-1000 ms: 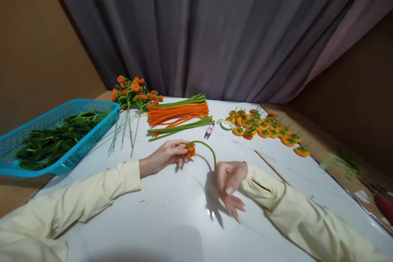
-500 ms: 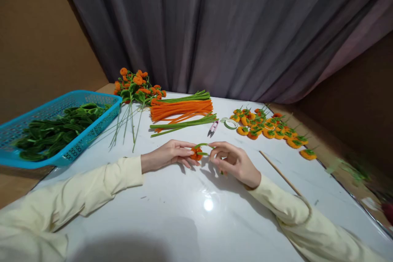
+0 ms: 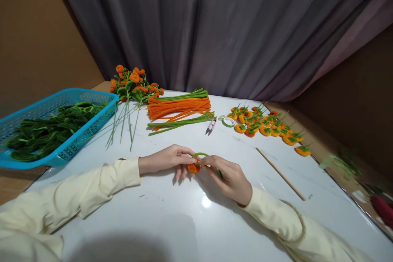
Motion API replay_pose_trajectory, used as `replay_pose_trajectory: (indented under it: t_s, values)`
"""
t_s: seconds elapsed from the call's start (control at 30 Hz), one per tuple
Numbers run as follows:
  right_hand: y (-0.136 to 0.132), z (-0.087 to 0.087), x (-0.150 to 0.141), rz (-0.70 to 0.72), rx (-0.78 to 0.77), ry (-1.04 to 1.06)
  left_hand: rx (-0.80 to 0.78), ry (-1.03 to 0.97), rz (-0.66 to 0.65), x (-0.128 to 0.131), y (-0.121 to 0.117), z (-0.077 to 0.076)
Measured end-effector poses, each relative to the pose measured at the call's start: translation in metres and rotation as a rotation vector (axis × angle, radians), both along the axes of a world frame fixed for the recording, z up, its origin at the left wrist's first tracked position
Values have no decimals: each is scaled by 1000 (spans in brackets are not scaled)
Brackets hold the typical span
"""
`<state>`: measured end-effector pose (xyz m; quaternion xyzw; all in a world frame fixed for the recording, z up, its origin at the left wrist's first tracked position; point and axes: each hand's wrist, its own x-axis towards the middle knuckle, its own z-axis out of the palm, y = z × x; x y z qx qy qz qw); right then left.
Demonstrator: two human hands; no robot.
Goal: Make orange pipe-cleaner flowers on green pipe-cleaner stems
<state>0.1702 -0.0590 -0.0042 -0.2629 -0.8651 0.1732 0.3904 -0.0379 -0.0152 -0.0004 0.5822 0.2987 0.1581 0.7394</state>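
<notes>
Near the middle of the white table, my left hand (image 3: 168,161) has its thumb and fingers closed on a small orange fuzzy flower head (image 3: 193,168). A green pipe cleaner (image 3: 200,154) arcs up from the flower between my two hands. My right hand (image 3: 231,177) pinches this green piece close to the flower, its fingertips nearly meeting those of the left. Part of the green strand shows beneath the right fingers; its exact route is hidden by them.
Orange pipe cleaners (image 3: 179,108) and green ones (image 3: 181,122) lie ahead, beside small snips (image 3: 211,126) and a tape roll (image 3: 228,122). Finished-looking flower heads (image 3: 265,130) spread right, near a wooden stick (image 3: 281,175). Left are stemmed flowers (image 3: 135,77) and a blue basket (image 3: 63,157) of green leaves.
My right hand has moved left and down, closer to the flower. The flower is turned and sits slightly lower, with the green strand looping over it. The whole view has shifted a little.
</notes>
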Motion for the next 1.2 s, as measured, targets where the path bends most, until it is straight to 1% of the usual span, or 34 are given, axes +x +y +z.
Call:
replay_pose_trajectory:
  t_s: [0.07, 0.13, 0.27, 0.37, 0.47, 0.6, 0.67, 0.73, 0.8, 0.9, 0.93, 0.97, 1.0, 1.03, 1.07, 1.17, 1.2]
  values:
    - [0, -2, 0, 15, 32, -6, -3, 11, -27, -1, 0, 0]
    - [1, -3, -1, 13, 85, -36, 6, 18, -16, -1, -1, 0]
    - [1, -6, -4, -55, 222, -145, 39, 37, 55, 3, -6, -1]
    - [0, -6, -6, -114, 290, -199, 37, 29, 130, 7, -9, -1]
    - [-4, -5, -7, -164, 305, -187, 0, 2, 202, 9, -10, -2]
    - [-6, -4, -6, -182, 244, -128, -27, -47, 265, 7, -8, -4]
    - [-6, -4, -5, -172, 177, -86, -35, -75, 277, 6, -7, -5]
    - [-5, -3, -4, -190, 54, -41, -45, -103, 289, 4, -6, -6]
    - [-3, -3, -3, -233, -155, 10, -65, -124, 309, 3, -5, -6]
    - [2, -2, -2, -254, -585, 91, -107, -150, 320, 2, -4, -5]
    - [4, -3, -2, -242, -692, 110, -115, -157, 312, 1, -4, -4]
    - [5, -3, -1, -231, -744, 119, -118, -162, 302, 1, -4, -3]
    - [6, -4, -1, -223, -726, 115, -115, -159, 291, 1, -4, -2]
    - [7, -5, 0, -221, -639, 98, -109, -150, 282, 2, -4, -2]
    - [7, -6, 0, -222, -496, 67, -101, -138, 277, 2, -4, -2]
    - [5, -8, 1, -229, 36, -94, -74, -105, 282, 3, -4, -5]
    - [5, -8, 0, -229, 184, -161, -67, -100, 289, 3, -4, -6]
